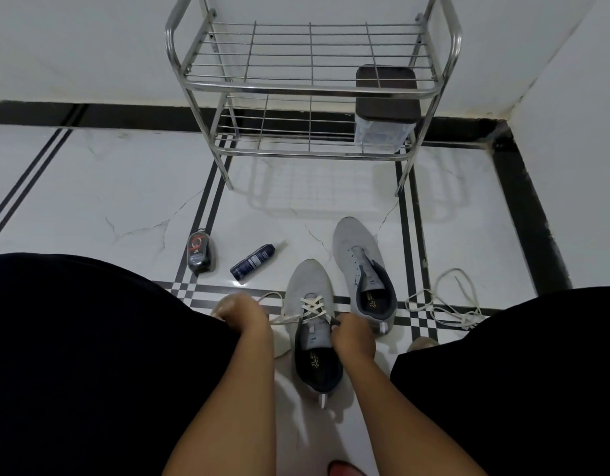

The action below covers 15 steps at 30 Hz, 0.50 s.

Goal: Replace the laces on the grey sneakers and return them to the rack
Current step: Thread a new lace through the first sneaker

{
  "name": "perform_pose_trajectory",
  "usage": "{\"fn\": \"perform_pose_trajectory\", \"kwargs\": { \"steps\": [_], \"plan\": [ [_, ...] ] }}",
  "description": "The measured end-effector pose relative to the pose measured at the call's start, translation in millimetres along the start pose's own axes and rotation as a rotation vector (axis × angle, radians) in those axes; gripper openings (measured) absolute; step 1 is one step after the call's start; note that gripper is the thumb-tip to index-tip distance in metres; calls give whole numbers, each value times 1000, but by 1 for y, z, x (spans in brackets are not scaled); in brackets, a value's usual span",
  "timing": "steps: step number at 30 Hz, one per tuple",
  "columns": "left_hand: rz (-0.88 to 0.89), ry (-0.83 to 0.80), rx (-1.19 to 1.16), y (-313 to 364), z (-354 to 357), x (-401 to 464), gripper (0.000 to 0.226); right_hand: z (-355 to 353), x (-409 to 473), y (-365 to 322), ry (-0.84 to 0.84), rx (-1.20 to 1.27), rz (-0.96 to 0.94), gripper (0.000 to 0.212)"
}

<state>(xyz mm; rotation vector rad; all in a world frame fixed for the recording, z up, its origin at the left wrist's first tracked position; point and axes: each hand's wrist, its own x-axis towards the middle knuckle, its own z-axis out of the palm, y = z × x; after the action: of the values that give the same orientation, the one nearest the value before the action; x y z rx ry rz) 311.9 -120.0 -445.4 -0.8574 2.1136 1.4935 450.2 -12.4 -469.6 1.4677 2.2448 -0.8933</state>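
Lower centre: near grey sneaker, partly laced with a white lace. The left hand grips one lace end; the right hand pinches the lace at the sneaker's upper eyelets. Second, unlaced sneaker lies just right of it; a loose lace lies at centre right. Left of the sneakers: polish sponge and dark spray can. Top centre: steel rack holding a lidded container, against the wall, on white marble floor with black inlay lines.
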Motion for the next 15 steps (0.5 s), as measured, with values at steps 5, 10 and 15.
{"fn": "perform_pose_trajectory", "kwargs": {
  "steps": [5,10,15],
  "plan": [
    [240,-274,861,-34,9,-21,34,0,0,-1,-5,2,15,28],
    [212,-457,996,-45,14,-23,42,-2,1,2,-1,-12,25,26],
    [161,-326,1009,-45,9,-23,34,-1,-2,-2,-19,-35,-3,26]
  ]
}}
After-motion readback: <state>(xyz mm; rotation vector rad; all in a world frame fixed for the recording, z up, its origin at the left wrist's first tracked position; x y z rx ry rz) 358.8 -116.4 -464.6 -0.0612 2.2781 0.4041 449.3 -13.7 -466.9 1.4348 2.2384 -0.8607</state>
